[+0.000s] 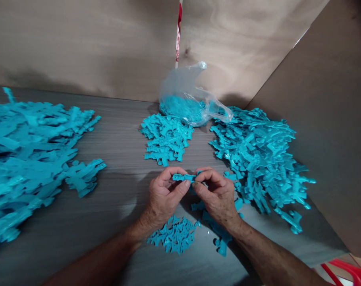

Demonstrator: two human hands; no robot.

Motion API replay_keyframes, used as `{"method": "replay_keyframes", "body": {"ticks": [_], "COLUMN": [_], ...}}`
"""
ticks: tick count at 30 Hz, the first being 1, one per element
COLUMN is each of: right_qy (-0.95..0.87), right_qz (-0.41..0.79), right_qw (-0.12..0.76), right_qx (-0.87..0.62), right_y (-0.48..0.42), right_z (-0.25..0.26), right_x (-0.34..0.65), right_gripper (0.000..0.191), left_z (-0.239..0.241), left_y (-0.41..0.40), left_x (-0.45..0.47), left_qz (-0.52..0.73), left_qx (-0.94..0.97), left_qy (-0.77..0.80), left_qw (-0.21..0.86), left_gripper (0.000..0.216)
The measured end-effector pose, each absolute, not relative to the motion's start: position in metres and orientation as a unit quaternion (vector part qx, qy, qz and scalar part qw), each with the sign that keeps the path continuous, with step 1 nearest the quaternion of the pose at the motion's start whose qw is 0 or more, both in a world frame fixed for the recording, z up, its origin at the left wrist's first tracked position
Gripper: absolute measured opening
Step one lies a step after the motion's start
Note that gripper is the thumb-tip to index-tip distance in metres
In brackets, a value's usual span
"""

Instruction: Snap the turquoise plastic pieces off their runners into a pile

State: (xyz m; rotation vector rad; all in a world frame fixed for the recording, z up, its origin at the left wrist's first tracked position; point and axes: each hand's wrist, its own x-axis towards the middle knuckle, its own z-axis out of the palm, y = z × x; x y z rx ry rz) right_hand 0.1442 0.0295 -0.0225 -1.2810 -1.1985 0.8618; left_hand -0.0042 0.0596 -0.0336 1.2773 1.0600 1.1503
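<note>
Above the table, my left hand (165,192) pinches one end of a small turquoise plastic toy gun piece (182,177) between thumb and fingers. My right hand (217,194) is closed on the other end of the same piece, and its fingers hide part of it. Below my hands lies a small heap of little turquoise plastic parts (177,236). A few larger turquoise pieces (223,244) lie under and beside my right wrist, partly covered by it.
A large pile of turquoise pieces (34,151) spreads at left, another pile (257,155) at right. A smaller stack (168,139) sits ahead, before a clear plastic bag (183,85) holding turquoise parts. Wooden panels (79,47) enclose the grey table (117,139) behind and at right.
</note>
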Motion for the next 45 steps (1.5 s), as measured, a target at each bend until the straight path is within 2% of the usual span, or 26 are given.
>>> {"method": "replay_keyframes", "body": {"ticks": [14, 26, 33, 40, 45], "right_qy": [-0.426, -0.337, -0.346, -0.363, -0.446], "right_qz": [0.435, 0.505, 0.525, 0.5, 0.403], "right_qw": [0.617, 0.618, 0.606, 0.608, 0.598], "right_qx": [-0.498, -0.5, -0.487, -0.498, -0.53], "right_y": [0.026, 0.035, 0.034, 0.035, 0.031], "right_z": [-0.025, -0.022, -0.021, -0.022, -0.027], "right_x": [0.132, 0.138, 0.139, 0.14, 0.139], "right_gripper": [0.027, 0.028, 0.023, 0.021, 0.014], "left_z": [-0.025, -0.024, -0.024, -0.025, -0.028], "left_y": [0.056, 0.061, 0.061, 0.061, 0.063], "left_x": [0.002, 0.0, 0.001, 0.0, 0.002], "left_qz": [0.481, 0.453, 0.447, 0.442, 0.459], "left_qx": [0.508, 0.48, 0.487, 0.492, 0.488], "left_qy": [0.478, 0.426, 0.446, 0.448, 0.45], "left_qw": [0.531, 0.619, 0.603, 0.601, 0.59], "left_gripper": [0.014, 0.039, 0.035, 0.033, 0.028]}}
